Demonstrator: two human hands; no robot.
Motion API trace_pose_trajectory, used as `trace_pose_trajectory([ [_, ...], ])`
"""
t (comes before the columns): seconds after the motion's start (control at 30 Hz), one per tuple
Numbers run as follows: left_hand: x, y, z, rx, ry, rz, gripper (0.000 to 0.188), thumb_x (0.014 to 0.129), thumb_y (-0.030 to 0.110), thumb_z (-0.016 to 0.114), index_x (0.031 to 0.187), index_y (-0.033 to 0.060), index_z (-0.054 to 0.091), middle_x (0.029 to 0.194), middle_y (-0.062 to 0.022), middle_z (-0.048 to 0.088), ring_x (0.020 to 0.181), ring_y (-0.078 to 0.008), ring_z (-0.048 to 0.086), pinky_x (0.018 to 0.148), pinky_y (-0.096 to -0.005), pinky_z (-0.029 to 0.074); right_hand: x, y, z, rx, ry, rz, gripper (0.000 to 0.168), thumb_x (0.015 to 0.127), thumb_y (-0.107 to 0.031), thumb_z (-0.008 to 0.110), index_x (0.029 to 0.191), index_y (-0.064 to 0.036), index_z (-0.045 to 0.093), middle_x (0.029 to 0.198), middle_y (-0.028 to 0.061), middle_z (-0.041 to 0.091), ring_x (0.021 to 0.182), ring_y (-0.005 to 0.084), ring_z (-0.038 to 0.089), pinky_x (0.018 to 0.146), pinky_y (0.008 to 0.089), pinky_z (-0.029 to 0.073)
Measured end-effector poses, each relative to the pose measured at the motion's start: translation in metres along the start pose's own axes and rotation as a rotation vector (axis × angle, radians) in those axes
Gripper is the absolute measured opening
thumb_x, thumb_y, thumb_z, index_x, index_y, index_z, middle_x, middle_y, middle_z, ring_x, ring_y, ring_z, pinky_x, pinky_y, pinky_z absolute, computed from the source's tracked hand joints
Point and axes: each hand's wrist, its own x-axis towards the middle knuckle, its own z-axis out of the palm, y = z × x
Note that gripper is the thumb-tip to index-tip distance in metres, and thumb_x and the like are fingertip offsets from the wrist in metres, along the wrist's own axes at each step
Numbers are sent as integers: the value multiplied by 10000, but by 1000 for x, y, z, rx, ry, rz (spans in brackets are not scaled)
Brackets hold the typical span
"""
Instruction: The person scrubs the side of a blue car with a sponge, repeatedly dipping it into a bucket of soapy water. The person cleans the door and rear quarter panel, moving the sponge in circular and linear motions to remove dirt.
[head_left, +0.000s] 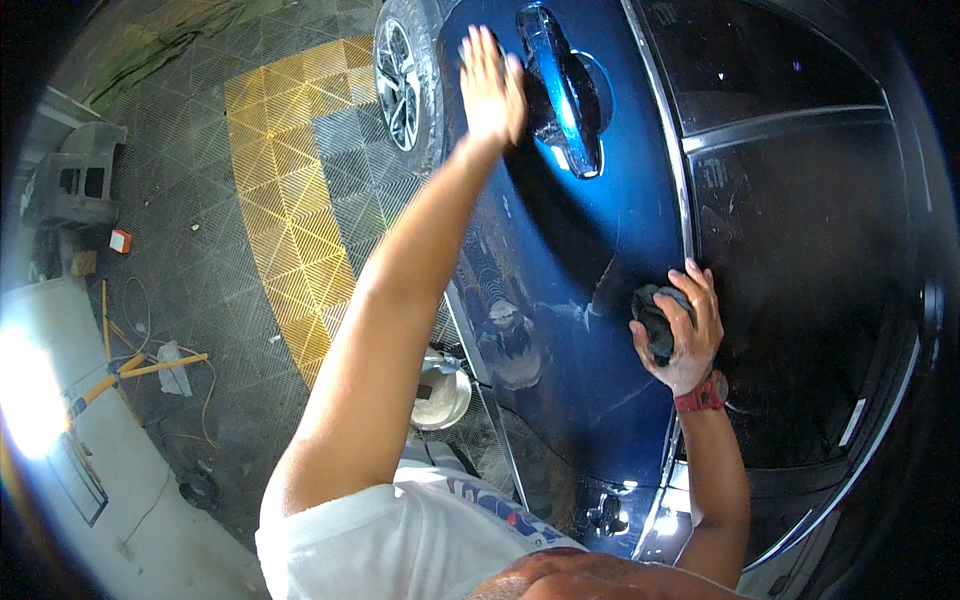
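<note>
My left hand (491, 94) lies flat against the blue car door (540, 277), just left of the door handle (566, 105), fingers together and thumb apart. A thin edge shows beside its fingertips; whether something lies under the palm is hidden. Lower down, my right hand (690, 322), with a red watch (703, 393) at the wrist, grips a crumpled dark cloth or sponge (656, 319). It rests on the door's upper part, beside the chrome window trim (684, 217). Pale wet-looking streaks (585, 311) mark the paint between the hands.
Dark side windows (795, 300) fill the right. A wheel (401, 90) stands at top. Below my left arm is a white bucket (442, 397). On the tiled floor (289, 202) stand a yellow light stand (112, 382) with a trailing cable and an orange-and-white box (120, 241).
</note>
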Motion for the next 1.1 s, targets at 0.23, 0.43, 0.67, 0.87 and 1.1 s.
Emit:
trace_pose_trajectory([
  [0.23,-27,-6,-1,-112,33,14,711,1155,461,302,1721,62,140,1792,-210,106,1656,-403,100,1320,-548,139,5,2,2,5,-22,3,389,905,-369,796,1159,-116,644,1292,199,644,1330,481,600,1131,694,461],
  [0.43,-142,-3,-13,-192,-162,-71,793,1103,395,408,1717,13,81,1789,-241,74,1653,-448,62,1303,-613,100,1,1,-2,-12,-58,-29,401,930,-379,772,1180,-102,623,1281,200,641,1330,500,593,1120,720,453],
  [0.67,48,-71,-3,-244,109,-225,809,1133,513,332,1670,-74,184,1749,-283,194,1639,-388,175,1343,-413,139,-1,5,3,-40,-40,-57,396,970,-449,730,1182,-132,620,1279,179,648,1350,482,586,1135,712,452],
  [0.87,-34,-79,9,-314,84,-255,742,1135,419,401,1657,-79,228,1725,-314,233,1614,-419,243,1327,-451,186,1,4,5,-50,-62,-39,405,972,-455,730,1189,-136,607,1286,176,644,1359,476,580,1146,703,447],
  [1.1,4,-83,-7,-331,4,-265,737,1130,414,393,1655,-78,236,1718,-311,252,1597,-442,267,1320,-458,221,-1,1,1,-49,-69,-23,407,973,-459,731,1195,-142,602,1284,173,639,1351,474,585,1146,709,441],
])
